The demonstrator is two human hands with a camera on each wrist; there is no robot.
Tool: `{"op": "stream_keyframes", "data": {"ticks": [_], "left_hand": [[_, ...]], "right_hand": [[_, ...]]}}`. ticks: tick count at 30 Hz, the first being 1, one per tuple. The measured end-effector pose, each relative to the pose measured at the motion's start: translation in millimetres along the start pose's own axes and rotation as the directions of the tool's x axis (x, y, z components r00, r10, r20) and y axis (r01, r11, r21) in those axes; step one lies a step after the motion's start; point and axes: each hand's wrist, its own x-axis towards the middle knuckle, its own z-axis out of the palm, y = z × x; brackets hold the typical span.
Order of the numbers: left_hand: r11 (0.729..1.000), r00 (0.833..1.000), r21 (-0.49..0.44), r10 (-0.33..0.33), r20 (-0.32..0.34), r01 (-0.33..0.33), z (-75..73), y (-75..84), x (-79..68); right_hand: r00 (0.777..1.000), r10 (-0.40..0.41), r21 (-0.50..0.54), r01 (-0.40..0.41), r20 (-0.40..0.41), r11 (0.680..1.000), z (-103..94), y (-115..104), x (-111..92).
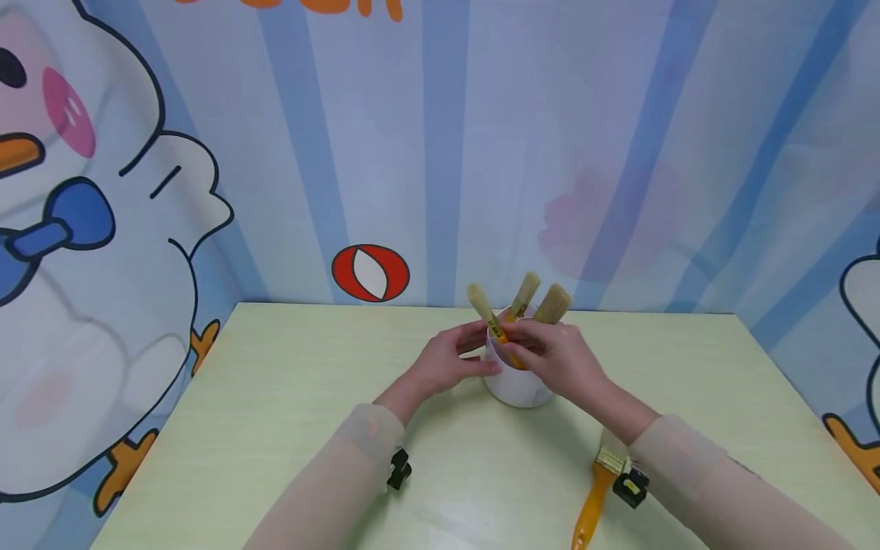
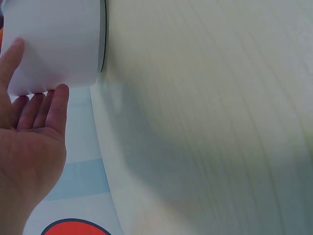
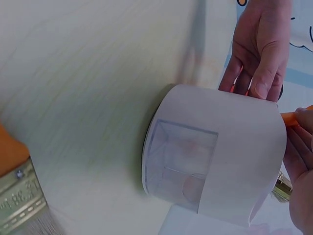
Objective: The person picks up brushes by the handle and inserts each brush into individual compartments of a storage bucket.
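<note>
A white cylindrical container (image 1: 519, 388) stands upright on the table. My left hand (image 1: 450, 359) holds its left side, thumb in front and fingers farther round, as the left wrist view shows on the white wall (image 2: 54, 44). Over the rim, my right hand (image 1: 565, 357) pinches a paintbrush (image 1: 483, 303) by its orange handle (image 3: 290, 119), bristles up; where the handle ends is hidden. Two more paintbrushes stand in the container bristles up, a narrow one (image 1: 525, 290) and a wider one (image 1: 554, 303).
Another paintbrush (image 1: 593, 500) with an orange handle lies on the table near my right wrist, bristles pointing away. The pale wooden table (image 1: 275, 397) ends at a blue striped backdrop (image 1: 447, 153) with cartoon prints.
</note>
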Motion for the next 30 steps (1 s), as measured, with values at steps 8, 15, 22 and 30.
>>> {"op": "stream_keyframes", "data": {"ticks": [8, 15, 22, 30], "left_hand": [[1.0, 1.0, -0.02, -0.015, -0.007, 0.015, 0.0, -0.6, -2.7], [1.0, 1.0, -0.016, -0.016, -0.012, 0.016, 0.9, -3.1, -1.8], [1.0, 1.0, -0.012, -0.008, -0.002, 0.008, 1.9, -1.4, -3.3], [1.0, 1.0, -0.028, -0.01, -0.005, 0.01, 1.8, -0.8, -3.8]], "right_hand": [[0.996, -0.038, -0.037, 0.041, 0.075, 0.998, 1.4, -3, 5], [0.988, -0.126, -0.141, 0.137, 0.085, 0.981, 5.2, -3, 9], [0.987, -0.098, -0.17, 0.119, 0.124, 0.978, -3.9, -7, 6], [0.993, -0.056, -0.134, 0.07, 0.107, 0.989, -22.7, -10, -5]]}}
